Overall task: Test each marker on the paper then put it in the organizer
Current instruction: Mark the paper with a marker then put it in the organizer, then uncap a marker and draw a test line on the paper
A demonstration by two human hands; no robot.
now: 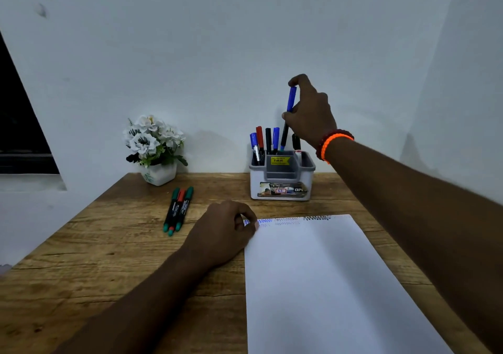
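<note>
Above the organizer (282, 175), the right hand (310, 114) pinches a blue marker (288, 118), lowering it into a rear slot; the left hand (226, 229) pins the paper (326, 285), its grip holding nothing. Next: release, then fetch from the three markers (178, 208) on the counter (109, 258).

Marker (288, 114) in hand: blue cap, black barrel. Organizer (281, 179): grey-white, yellow price sticker. Paper (326, 285): white, blue and black zigzag scribbles along top edge. Tabletop (109, 258): brown woodgrain. Bracelet (333, 144): orange and red beads.

I note a wooden worktop (109, 258). On it: paper (326, 285), organizer (281, 182), three loose markers (178, 209), flower pot (159, 174).
</note>
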